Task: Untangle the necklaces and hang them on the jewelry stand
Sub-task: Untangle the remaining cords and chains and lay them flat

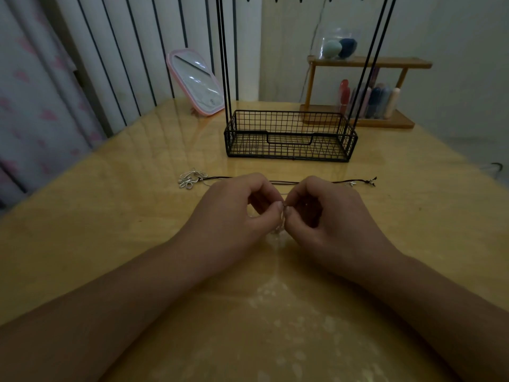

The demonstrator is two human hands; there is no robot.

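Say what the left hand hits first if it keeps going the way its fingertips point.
The right hand: the left hand points inward at it, both pinching the same thin chain. Depth looks matched.

A dark cord necklace [286, 183] lies stretched in a nearly straight line across the desk, its silver looped pendant [191, 178] at the left end and small clasp pieces at the right end. A thin silvery necklace [281, 219] is bunched nearer the viewer, its details unclear. Behind them the black wire jewelry stand [289, 136] stands upright, with a mesh basket base and tall thin rods.
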